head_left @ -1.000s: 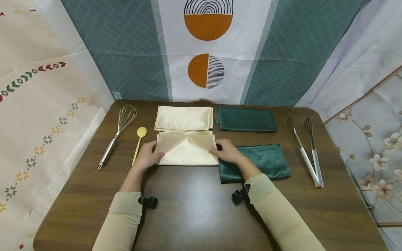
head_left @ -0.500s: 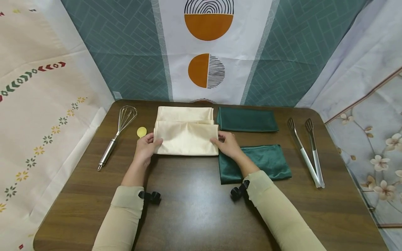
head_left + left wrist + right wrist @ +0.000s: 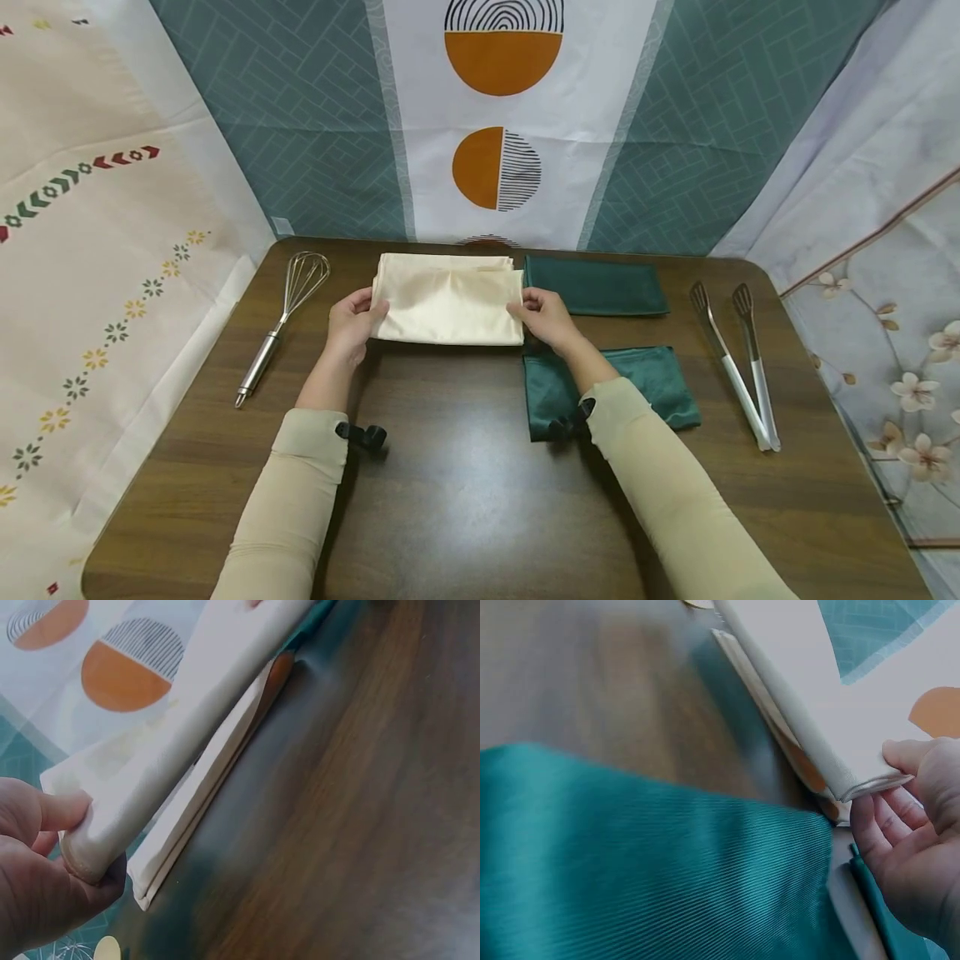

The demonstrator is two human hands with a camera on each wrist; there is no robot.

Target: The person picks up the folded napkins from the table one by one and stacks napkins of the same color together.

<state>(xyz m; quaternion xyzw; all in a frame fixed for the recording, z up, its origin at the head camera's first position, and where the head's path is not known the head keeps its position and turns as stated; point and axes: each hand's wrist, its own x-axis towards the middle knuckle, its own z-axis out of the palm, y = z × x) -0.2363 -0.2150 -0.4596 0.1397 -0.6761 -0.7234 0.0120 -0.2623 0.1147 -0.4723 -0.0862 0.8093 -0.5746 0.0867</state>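
Both hands hold a folded cream satin cloth (image 3: 448, 308) by its short sides, thumbs on top and fingers underneath. The left hand (image 3: 348, 325) pinches its left end; the right hand (image 3: 551, 317) pinches the opposite end. Under it lies a second folded cream cloth (image 3: 442, 261), largely covered in the head view. Both wrist views show a gap between the raised cloth (image 3: 157, 780) and the lower one (image 3: 174, 841). A folded green satin cloth (image 3: 652, 379) lies below the right forearm, and another green cloth (image 3: 600, 287) sits behind the right hand.
A whisk (image 3: 277, 325) lies on the wooden table (image 3: 457, 467) at the left. The round yellow head of a spoon (image 3: 107, 949) shows in the left wrist view; the left hand hides it in the head view. White-handled tongs (image 3: 738, 375) lie at the right.
Both hands have lifted the near cream cloth and carried it away from the body, over the far cream cloth. The yellow spoon has become hidden behind the left hand.
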